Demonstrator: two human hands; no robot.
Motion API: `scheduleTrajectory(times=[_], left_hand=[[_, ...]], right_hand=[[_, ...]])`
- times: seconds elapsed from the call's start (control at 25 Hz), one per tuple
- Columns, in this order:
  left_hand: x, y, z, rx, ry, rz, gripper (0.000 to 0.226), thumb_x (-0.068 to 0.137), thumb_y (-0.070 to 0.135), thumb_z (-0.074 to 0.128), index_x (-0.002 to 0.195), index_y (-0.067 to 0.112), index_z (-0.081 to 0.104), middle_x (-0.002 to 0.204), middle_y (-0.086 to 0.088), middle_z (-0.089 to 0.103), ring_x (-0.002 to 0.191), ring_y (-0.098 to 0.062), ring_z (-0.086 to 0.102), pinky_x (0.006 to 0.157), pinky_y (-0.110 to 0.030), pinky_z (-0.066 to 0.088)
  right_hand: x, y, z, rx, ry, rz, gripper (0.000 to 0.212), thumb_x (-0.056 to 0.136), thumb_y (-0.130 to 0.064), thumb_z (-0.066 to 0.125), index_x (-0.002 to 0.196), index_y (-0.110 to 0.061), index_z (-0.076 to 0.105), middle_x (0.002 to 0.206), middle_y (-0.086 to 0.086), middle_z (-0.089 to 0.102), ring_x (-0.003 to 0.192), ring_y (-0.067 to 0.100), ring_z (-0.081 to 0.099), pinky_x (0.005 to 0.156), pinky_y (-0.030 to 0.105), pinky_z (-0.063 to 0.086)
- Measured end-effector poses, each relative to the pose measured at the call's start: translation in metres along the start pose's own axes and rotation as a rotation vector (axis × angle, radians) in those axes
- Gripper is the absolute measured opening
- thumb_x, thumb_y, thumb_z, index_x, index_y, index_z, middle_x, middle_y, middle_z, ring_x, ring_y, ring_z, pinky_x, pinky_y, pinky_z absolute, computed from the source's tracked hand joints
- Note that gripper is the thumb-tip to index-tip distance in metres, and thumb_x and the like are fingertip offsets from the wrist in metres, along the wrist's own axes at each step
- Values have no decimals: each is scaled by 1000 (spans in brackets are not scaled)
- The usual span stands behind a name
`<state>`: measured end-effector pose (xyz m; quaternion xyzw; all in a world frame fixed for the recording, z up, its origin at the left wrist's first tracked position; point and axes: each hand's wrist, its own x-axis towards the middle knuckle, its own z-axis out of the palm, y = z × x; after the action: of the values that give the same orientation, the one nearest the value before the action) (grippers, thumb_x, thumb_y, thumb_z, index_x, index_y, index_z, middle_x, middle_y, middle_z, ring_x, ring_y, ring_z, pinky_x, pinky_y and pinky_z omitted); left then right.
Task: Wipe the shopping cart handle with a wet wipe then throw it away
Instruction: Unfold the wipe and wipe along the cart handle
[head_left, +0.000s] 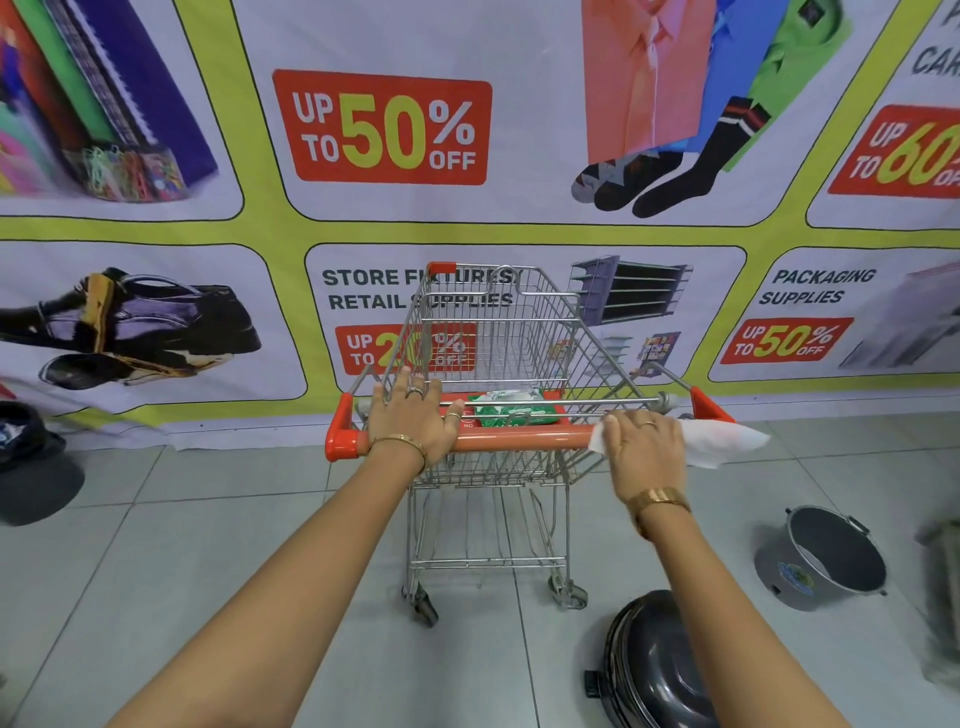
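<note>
2 hands on 1 cart (493, 332), and it stands nose-in to the banner wall (519, 156), so there's no room ahead; open tile lies to both sides and behind. On the floor at the right sit a grey bin (826, 561) and, nearer, a dark domed lid (654, 665); the bin looks like the place for the throw-away, well apart from the cart, and there's a clear lane of tile to it.

Up to the handle (519, 441), the orange bar. The left hand (410, 415) lies flat over its left part, fingers spread forward onto the wire, bracing, not clenched. The right hand (644, 441) presses the wipe (722, 441) down on the bar's right part, palm flat, fingers loosely curved over it; much of the wipe trails loose past the right corner cap.

My read: mid-wipe, right end in hand, middle and left to come. Best to bunch that loose tail under the palm, wrap around the bar, and sweep leftward. The green pack (511, 410) rests in the child seat behind the bar.
</note>
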<state>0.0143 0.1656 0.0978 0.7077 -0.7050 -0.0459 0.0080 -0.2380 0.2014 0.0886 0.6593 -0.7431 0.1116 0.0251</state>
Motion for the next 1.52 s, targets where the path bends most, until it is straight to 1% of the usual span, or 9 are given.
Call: scheduleTrajectory(times=[0.16, 0.28, 0.4, 0.56, 0.68, 0.92, 1.12, 1.36, 1.52], left_hand=[[0, 4, 1, -18, 16, 7, 60, 93, 48, 15, 145, 19, 21, 156, -6, 23, 146, -23, 6, 117, -50, 7], [3, -2, 0, -6, 19, 3, 60, 93, 48, 16, 145, 18, 22, 155, -6, 25, 146, -23, 7, 117, -49, 7], [5, -10, -1, -16, 10, -2, 61, 93, 49, 15, 145, 17, 22, 155, -5, 24, 146, -22, 7, 118, -49, 7], [3, -9, -2, -13, -17, -9, 61, 93, 49, 16, 145, 18, 20, 156, -5, 21, 146, -22, 4, 118, -50, 5], [3, 5, -13, 89, -15, -49, 60, 93, 44, 18, 147, 18, 13, 158, -4, 12, 146, -21, -4, 115, -55, -8], [-2, 59, -8, -96, 4, 11, 63, 93, 47, 17, 147, 16, 9, 159, -5, 11, 146, -22, -4, 117, -57, -4], [1, 60, -1, -73, 1, 13, 60, 94, 45, 14, 147, 16, 10, 157, -5, 16, 146, -22, -1, 117, -55, 2], [0, 57, -2, -70, 7, -8, 58, 95, 42, 15, 147, 16, 12, 157, -5, 19, 146, -22, 0, 118, -54, -1], [-2, 61, -2, -79, 8, -2, 58, 95, 41, 16, 147, 15, 12, 156, -6, 22, 146, -22, 0, 118, -54, -1]], right_hand=[[-3, -18, 7, 44, 63, 43, 27, 94, -22, 34, 103, -13, 59, 110, 12, 62, 108, 31, 46, 100, 42, 30], [-15, -60, 14, 142, 52, -100, 29, 95, -30, 36, 105, -17, 61, 109, 11, 63, 110, 31, 47, 101, 45, 30], [-10, -46, 10, 94, 21, -222, 33, 97, -32, 32, 110, -21, 59, 108, 6, 63, 106, 27, 50, 97, 41, 33], [3, 10, -6, 22, -1, -14, 38, 96, -28, 23, 105, -18, 58, 109, 7, 65, 104, 27, 51, 93, 37, 32], [11, -8, -10, -27, -55, 71, 38, 95, -27, 25, 105, -16, 59, 111, 11, 64, 109, 31, 49, 100, 41, 28], [6, -17, -9, -12, -103, -87, 33, 95, -28, 28, 110, -21, 56, 114, 8, 60, 109, 29, 48, 101, 41, 28], [10, -9, -7, 0, -96, 69, 34, 95, -27, 27, 107, -20, 58, 116, 9, 60, 114, 31, 45, 107, 46, 23], [4, -25, -3, -6, -85, -85, 32, 95, -29, 27, 109, -22, 55, 112, 6, 62, 109, 30, 48, 102, 44, 26], [7, -1, -6, -39, -97, 30, 31, 94, -25, 30, 114, -22, 54, 119, 7, 58, 116, 30, 44, 107, 46, 22]])
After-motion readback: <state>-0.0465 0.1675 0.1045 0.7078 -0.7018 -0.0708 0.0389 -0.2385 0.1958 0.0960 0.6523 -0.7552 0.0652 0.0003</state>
